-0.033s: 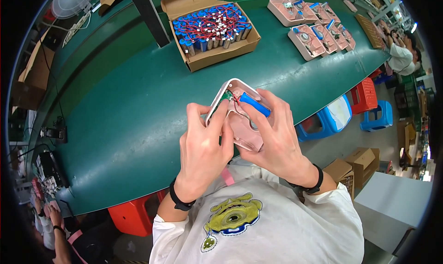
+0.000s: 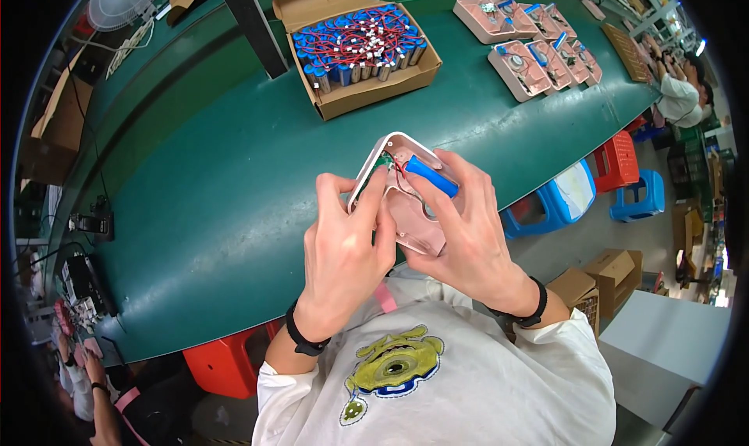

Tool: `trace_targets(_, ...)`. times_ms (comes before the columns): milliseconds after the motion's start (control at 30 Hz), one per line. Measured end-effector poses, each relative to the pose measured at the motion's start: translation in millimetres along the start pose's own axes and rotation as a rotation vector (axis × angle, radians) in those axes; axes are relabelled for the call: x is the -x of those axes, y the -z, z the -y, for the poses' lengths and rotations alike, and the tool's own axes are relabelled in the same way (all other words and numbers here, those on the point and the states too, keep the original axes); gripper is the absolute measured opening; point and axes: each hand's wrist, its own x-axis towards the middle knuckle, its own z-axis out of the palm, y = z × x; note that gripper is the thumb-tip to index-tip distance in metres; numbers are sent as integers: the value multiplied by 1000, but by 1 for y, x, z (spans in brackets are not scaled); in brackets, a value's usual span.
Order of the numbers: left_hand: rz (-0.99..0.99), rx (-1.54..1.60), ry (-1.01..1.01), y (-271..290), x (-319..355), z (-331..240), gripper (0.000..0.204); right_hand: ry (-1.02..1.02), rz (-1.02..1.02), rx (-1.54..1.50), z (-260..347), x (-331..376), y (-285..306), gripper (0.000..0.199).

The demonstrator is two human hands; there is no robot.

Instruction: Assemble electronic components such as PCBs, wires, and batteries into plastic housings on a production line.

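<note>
Between my hands, above the near edge of the green table, is a pink plastic housing [image 2: 411, 216], tilted with its hollow side up. A blue cylindrical battery [image 2: 431, 177] with red and black wires lies inside along its right wall. Part of a green circuit board [image 2: 384, 162] shows at the upper left inner wall. My left hand [image 2: 347, 231] grips the housing's left side, its index finger reaching in against the board. My right hand [image 2: 466, 231] is closed around the right side, thumb beside the battery. Fingers hide part of the interior.
An open cardboard box [image 2: 367, 93] full of blue batteries with wires stands at the back beside a dark post [image 2: 250, 28]. Several pink housings with parts [image 2: 520, 71] sit back right. Red [image 2: 226, 366] and blue stools [image 2: 550, 202] flank the table; other people work at both sides.
</note>
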Motion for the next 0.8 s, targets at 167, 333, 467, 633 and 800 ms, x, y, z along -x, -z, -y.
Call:
trace_targets(167,76,-35,-13,6,5,1,51,55,-3,55,3,3,1,93)
trace_targets(333,117,-43,-6,5,8,4,56,38,10,55,3,4,2,93)
trace_targets(467,119,7,13,3,11,8,57,46,58,57,0,0,5,93)
trace_targets(633,56,76,2,11,19,13,57,-5,190,-69,-39,-33,34,87)
trace_targets(800,41,20,66,5,64,45,55,-115,171,143,-100,-136,78,69)
